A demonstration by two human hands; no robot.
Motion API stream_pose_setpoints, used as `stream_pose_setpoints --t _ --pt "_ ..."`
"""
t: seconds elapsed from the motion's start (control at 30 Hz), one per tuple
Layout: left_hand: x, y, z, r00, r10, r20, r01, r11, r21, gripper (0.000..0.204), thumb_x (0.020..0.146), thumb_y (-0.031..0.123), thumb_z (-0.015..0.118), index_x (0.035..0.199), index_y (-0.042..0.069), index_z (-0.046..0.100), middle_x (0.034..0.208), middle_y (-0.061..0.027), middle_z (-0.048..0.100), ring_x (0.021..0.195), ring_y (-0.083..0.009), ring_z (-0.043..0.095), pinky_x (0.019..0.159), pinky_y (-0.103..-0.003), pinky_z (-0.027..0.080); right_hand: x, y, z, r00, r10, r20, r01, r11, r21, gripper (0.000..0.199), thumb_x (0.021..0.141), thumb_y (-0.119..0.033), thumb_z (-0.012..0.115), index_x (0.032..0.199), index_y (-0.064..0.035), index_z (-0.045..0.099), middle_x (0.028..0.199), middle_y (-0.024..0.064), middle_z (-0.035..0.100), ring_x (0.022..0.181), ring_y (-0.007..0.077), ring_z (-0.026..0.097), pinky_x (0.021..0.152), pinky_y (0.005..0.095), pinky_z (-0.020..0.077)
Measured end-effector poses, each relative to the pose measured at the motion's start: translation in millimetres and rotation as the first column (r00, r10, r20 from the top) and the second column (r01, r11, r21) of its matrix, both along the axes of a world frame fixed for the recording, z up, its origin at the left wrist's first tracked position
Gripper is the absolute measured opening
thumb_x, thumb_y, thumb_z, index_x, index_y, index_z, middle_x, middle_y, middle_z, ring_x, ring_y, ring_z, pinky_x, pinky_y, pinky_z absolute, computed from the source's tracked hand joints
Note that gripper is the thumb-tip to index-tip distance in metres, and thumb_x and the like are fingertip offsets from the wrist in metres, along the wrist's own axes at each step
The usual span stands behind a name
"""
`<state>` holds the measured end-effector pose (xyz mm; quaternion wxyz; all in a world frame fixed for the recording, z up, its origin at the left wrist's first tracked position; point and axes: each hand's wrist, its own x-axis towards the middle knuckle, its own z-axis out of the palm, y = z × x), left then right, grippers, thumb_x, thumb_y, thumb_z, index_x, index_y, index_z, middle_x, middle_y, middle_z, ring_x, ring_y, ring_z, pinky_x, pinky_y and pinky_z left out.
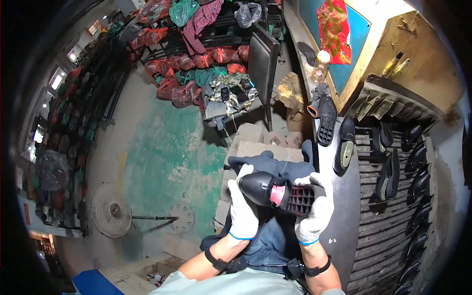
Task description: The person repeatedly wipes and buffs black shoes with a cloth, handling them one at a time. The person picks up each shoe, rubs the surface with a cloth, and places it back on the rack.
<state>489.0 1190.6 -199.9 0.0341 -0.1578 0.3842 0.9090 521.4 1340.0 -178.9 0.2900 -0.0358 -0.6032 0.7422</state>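
Over my lap, my two hands in white knit gloves hold a black shoe upper and a black sole together. My left hand (243,209) is closed round the toe side of the glossy upper (255,188). My right hand (317,214) grips the outer end of the sole (300,199), whose open grid faces up. Between the two parts shows a pink patch (278,195). Whether the sole is attached to the upper I cannot tell. To the right, a black shoe with a pale green underside (345,152) and a grid-patterned sole (326,120) lie on the bench.
The grey bench (339,221) runs along my right, beside a slatted rack (376,236) bearing several black shoes. A clear jar (320,66) stands farther up the bench. Ahead is a chair (260,64) with clothing and phones. A standing fan (112,210) is at left.
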Motion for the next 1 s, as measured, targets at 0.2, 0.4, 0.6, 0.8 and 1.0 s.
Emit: stream_pose_setpoints --t 0.2,0.4,0.6,0.8,1.0 --pt "-18.5 -8.3 45.4 0.848 -0.263 -0.461 -0.168 0.691 -0.703 0.059 0.12 0.037 0.038 0.114 -0.005 0.08 0.111 -0.0151 0.082 0.105 -0.0272 0.078 0.099 -0.039 0.059 -4.3 -10.7 4.7 0.999 -0.041 0.036 0.037 0.993 0.11 0.067 0.117 -0.052 0.036 0.125 0.0054 0.068 0.116 0.0187 0.073 0.109 0.0279 0.072 0.102 0.0416 0.057" --pt "-19.4 15.8 36.1 0.793 -0.324 -0.517 -0.256 0.593 -0.764 0.034 0.11 0.018 0.053 0.112 -0.004 0.079 0.108 -0.0195 0.081 0.098 -0.0326 0.08 0.09 -0.04 0.062 -7.3 -12.8 15.5 0.983 -0.17 0.063 0.139 0.929 0.344 0.059 0.115 -0.044 0.038 0.117 0.0042 0.071 0.111 0.0167 0.076 0.105 0.0272 0.073 0.099 0.0405 0.0556" --pt "-19.6 24.9 33.6 0.756 -0.332 -0.565 -0.296 0.597 -0.746 0.027 0.108 0.012 0.057 0.11 -0.004 0.079 0.105 -0.0204 0.081 0.096 -0.0357 0.08 0.087 -0.043 0.062 -6.7 -9.0 13.3 0.974 -0.216 0.064 0.179 0.914 0.364 0.053 0.112 -0.042 0.045 0.116 0.0034 0.072 0.11 0.0162 0.077 0.105 0.0274 0.073 0.1 0.0409 0.055" --pt "-18.1 34.3 34.9 0.765 -0.321 -0.559 -0.281 0.615 -0.737 0.021 0.102 0.007 0.061 0.108 -0.003 0.079 0.103 -0.0193 0.081 0.093 -0.0364 0.079 0.086 -0.044 0.062 -5.2 -4.0 18.9 0.965 -0.243 0.102 0.186 0.9 0.394 0.05 0.109 -0.042 0.051 0.116 0.0034 0.072 0.11 0.0157 0.078 0.105 0.0274 0.074 0.1 0.0408 0.0555" --pt "-4.0 28.8 29.4 0.749 -0.369 -0.55 -0.29 0.564 -0.773 0.021 0.101 0.004 0.06 0.107 -0.003 0.078 0.104 -0.0185 0.08 0.095 -0.0362 0.077 0.089 -0.044 0.061 6.0 0.5 5.6 0.986 -0.141 0.09 0.096 0.917 0.386 0.054 0.113 -0.042 0.048 0.122 0.0053 0.071 0.117 0.0181 0.076 0.111 0.0286 0.073 0.104 0.0418 0.0548"
